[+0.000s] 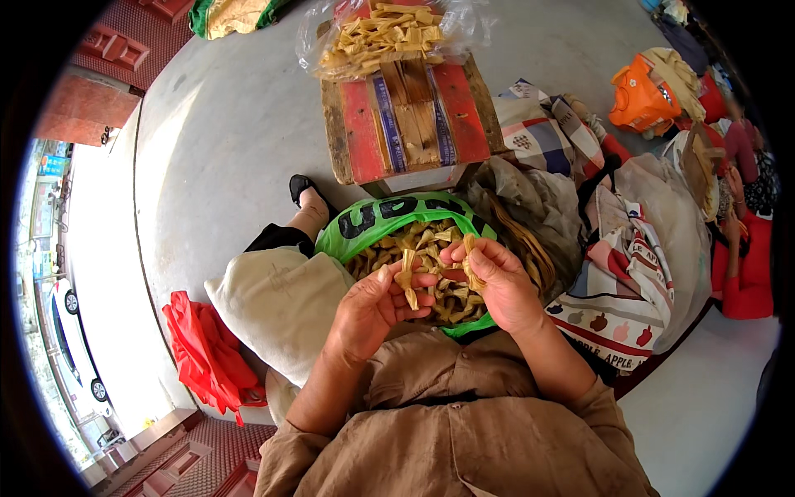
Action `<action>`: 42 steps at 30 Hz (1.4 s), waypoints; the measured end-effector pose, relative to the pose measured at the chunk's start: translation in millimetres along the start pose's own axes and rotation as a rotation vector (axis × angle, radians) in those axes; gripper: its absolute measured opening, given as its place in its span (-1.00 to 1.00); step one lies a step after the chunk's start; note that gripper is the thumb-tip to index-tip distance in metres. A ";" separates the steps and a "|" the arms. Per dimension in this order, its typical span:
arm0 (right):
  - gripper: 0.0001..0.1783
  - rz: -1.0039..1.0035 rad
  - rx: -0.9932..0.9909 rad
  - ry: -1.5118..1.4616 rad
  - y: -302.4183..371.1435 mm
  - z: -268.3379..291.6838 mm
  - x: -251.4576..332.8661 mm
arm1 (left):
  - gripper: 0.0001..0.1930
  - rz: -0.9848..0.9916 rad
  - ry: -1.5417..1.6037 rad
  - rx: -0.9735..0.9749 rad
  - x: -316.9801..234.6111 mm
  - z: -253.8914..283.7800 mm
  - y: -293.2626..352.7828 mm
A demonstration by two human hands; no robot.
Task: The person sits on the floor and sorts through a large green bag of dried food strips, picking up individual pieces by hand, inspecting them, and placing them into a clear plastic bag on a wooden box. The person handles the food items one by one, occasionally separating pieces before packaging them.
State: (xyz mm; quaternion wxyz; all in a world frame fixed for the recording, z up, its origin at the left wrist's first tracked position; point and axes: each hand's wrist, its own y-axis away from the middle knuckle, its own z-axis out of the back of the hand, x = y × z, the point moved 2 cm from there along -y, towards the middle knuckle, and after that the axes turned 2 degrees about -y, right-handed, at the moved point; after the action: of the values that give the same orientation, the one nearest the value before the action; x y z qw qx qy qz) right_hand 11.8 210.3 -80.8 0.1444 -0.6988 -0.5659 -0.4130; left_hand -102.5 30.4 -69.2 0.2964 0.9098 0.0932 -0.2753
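Note:
My left hand (pixel 371 308) pinches a short yellow-brown dried strip (pixel 407 280) that looks knotted, held upright between thumb and fingers. Close by on the right, my right hand (pixel 501 286) grips a second dried strip (pixel 472 263) of the same colour, partly hidden by the fingers. Both hands are over a green plastic bag (pixel 364 234) with dark lettering, which sits open at my lap. Many similar dried pieces (pixel 451 308) fill it. What exact plant or food they are, I cannot make out.
Ahead stands a worn red wooden box (pixel 354 124) with a clear bag of yellow strips (pixel 385 37) on top. Long brown strips (pixel 530 257) lie right of the green bag. A red plastic bag (pixel 207 352) is at left, patterned cloth bags (pixel 613 282) at right. Another person (pixel 745 265) sits far right.

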 end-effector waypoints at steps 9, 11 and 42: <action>-0.73 0.025 0.070 -0.003 18.0 -8.6 -2.5 | -0.58 -0.275 -0.767 -0.257 12.0 6.4 11.3; -0.72 0.013 0.069 0.012 21.0 -8.3 -6.4 | -0.59 -0.537 -1.253 -0.277 3.8 -6.2 17.2; -0.57 -0.056 0.256 0.698 48.1 -22.3 3.3 | -0.88 -0.437 -1.425 -0.114 9.2 -40.7 43.2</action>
State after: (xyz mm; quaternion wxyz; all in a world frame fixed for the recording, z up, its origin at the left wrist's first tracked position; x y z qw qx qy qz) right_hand 46.5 182.4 -51.8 0.4034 -0.4762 -0.5485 -0.5564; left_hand -62.3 19.7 -25.9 0.2704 0.4549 0.0715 -0.8455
